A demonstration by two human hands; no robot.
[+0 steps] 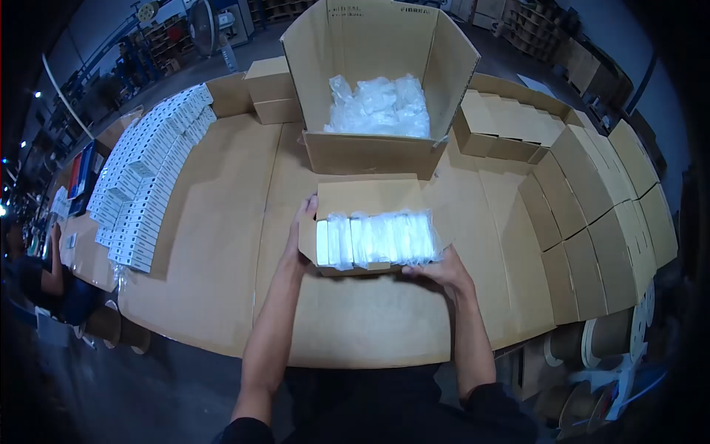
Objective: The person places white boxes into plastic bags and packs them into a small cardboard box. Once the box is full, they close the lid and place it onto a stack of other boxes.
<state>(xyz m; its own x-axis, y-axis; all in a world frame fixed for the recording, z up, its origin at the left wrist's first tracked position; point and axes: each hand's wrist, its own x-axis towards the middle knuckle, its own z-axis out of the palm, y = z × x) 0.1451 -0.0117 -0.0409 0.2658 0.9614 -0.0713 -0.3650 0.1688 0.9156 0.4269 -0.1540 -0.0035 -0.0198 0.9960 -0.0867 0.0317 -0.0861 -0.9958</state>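
Observation:
Between my hands is a small open cardboard box (370, 194), its back flap standing up. A row of white items in clear plastic bags (379, 238) fills it. My left hand (302, 231) grips the left side of this box, fingers behind the flap. At the right front corner, my right hand (442, 272) holds the box with the thumb along its front; some fingers are hidden underneath. Just behind stands a large open carton (377, 154) with a pile of clear plastic bags (381, 107) inside.
White small boxes (148, 170) are stacked in rows at the left. Brown cardboard boxes (584, 229) are piled at the right, and more brown boxes (510, 122) lie behind them. Another person (48, 270) is at the far left. Cable spools (592, 340) stand below the table's right edge.

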